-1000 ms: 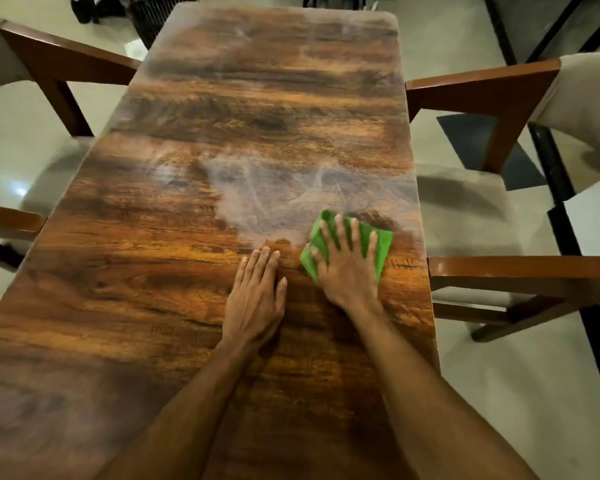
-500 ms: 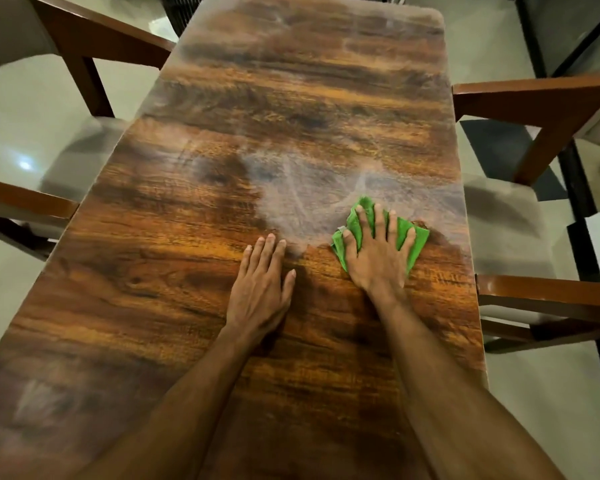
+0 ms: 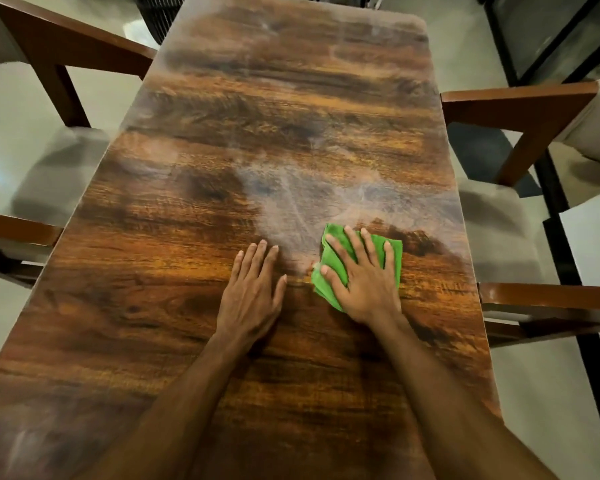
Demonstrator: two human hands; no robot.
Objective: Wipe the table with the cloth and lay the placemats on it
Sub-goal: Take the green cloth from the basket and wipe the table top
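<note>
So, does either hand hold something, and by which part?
Nothing is gripped. The right hand presses flat on the cloth's middle; the left hand rests flat on the table.

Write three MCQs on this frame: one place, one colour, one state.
1. Where is the cloth? A) under the right hand on the table B) in a bucket C) at the table's far end
2. What colour is it? A) blue B) green C) white
3. How is the left hand? A) gripping the cloth B) raised C) flat on the table
Answers: A, the right hand presses it down; B, green shows around that hand; C, it lies flat on wood beside the cloth.
</note>
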